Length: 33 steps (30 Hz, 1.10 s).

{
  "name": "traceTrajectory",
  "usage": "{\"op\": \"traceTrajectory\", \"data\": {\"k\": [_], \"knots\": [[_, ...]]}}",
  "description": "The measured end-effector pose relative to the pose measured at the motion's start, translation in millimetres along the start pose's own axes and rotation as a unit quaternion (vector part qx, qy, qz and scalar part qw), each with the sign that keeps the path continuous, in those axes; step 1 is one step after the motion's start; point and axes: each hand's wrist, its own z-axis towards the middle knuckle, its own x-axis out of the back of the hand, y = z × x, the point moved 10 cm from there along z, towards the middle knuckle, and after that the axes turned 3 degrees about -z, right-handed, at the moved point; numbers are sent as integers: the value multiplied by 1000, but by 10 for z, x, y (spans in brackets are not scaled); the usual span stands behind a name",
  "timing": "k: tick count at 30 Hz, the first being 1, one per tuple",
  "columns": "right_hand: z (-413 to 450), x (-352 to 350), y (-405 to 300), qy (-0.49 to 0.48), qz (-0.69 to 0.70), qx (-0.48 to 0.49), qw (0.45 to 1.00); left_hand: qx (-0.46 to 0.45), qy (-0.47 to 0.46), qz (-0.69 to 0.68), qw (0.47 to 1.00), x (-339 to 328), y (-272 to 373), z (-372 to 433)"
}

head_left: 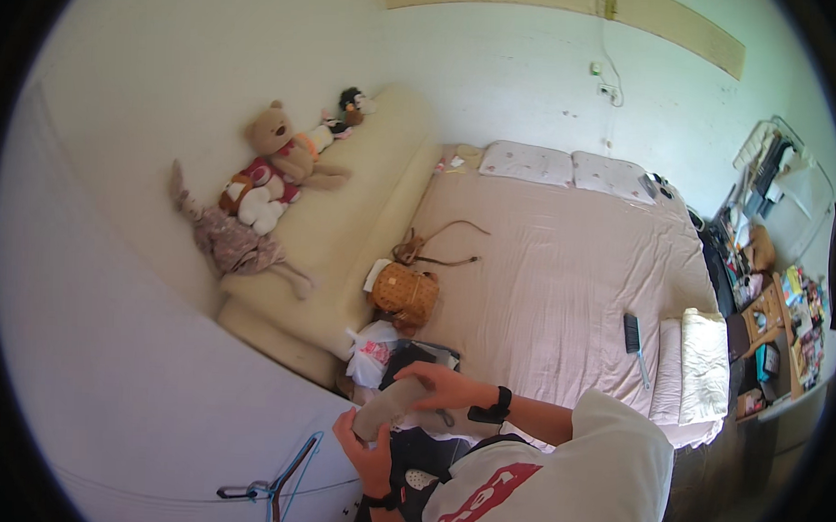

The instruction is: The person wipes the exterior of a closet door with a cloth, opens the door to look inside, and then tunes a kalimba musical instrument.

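Observation:
Between my two hands is a soft-looking, greyish-beige folded or rolled piece [391,406], probably cloth. My left hand [366,452] grips its near lower end, with the thumb along the side. Around the far upper end close the fingers of my right hand [448,386]. Just beyond it are a white plastic bag [372,356] with red print and a dark open bag or case [421,358] at the bed's edge. A brown patterned bag [404,290] lies further up, its straps [452,261] spread on the bed. What lies directly under the held piece is partly hidden.
A bed [528,265] with a pinkish sheet carries two pillows [525,162], a bed brush [634,348] and folded bedding [703,367]. Plush toys [277,142] sit on an upright cream mattress [351,210] along the wall. Hangers [286,474] hang at lower left.

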Motion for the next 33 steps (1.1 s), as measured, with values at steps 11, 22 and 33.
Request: {"op": "traceTrajectory", "data": {"k": [11,22,33], "knots": [[954,-1121,-331,46,88,51,994,-138,142,224,954,1392,400,104],[1418,-1439,-1721,78,140,159,974,-232,184,288,911,2325,1272,321],[2185,-1171,-2306,136,-29,315,939,-259,273,495,783,2234,1656,995]]}}
